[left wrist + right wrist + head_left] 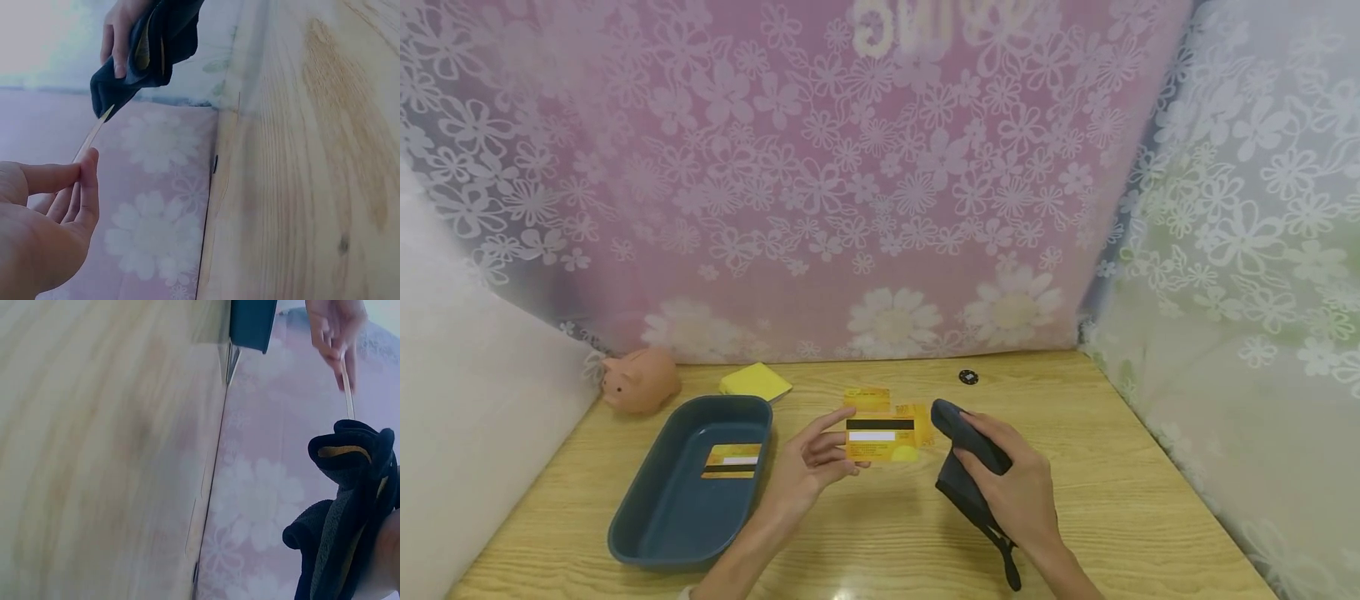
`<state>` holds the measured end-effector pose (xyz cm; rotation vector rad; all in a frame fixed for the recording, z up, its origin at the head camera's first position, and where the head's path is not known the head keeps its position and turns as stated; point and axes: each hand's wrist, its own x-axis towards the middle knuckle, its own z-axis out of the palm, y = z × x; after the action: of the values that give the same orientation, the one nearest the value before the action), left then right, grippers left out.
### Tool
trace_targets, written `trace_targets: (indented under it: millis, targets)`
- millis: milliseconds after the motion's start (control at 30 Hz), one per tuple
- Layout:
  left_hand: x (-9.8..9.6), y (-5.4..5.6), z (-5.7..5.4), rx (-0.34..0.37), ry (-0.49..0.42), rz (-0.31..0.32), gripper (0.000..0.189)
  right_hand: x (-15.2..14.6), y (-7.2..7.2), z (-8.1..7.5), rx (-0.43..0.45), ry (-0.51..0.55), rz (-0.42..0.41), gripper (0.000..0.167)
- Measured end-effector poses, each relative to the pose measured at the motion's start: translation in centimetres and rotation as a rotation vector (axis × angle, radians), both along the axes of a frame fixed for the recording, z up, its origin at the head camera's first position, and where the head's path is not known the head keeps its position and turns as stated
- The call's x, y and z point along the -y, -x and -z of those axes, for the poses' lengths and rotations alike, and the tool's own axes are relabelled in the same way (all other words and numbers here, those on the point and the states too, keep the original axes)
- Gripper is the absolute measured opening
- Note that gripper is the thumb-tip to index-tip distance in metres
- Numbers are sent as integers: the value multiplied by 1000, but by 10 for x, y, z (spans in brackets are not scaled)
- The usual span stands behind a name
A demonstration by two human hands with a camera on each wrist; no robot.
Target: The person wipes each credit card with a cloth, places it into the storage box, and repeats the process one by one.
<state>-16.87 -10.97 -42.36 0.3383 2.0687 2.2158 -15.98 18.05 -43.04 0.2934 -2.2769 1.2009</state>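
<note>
My left hand [808, 458] pinches a yellow bank card [880, 450] with a black stripe and a white strip facing me. Seen nearly edge-on in the left wrist view, the card [90, 137] reaches toward a dark blue cloth pouch [162, 53]. My right hand [1018, 483] grips this pouch [970, 479], which has folded layers and a strap hanging below. Yellowish lining shows inside the folds in the right wrist view. Behind the held card, parts of two more yellow cards [867, 398] show; whether the nearer one [925, 423] lies on the table I cannot tell.
A blue tray [655, 467] on the left contains another yellow card [730, 462]. Behind it are a pink piggy bank [642, 382] and a yellow pad [756, 382]. A round black chip [968, 377] lies near the back edge of the wooden table [1112, 517], before a flowered curtain [887, 208].
</note>
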Motion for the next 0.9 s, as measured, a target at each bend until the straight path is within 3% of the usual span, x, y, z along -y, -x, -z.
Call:
trace_targets:
  millis: [233,500,733,900]
  targets:
    - [24,-4,-5,-27,99,-39,66,-15,1,-2,12,11,27,54]
    - [56,-7,-11,-44,175,-134,66,-27,4,-2,8,6,32,53]
    - [93,-5,-10,-35,248,-219,63,-36,4,2,11,-1,51,51]
    - [124,-2,-10,-27,367,-289,62,-40,5,4,16,-11,55,50]
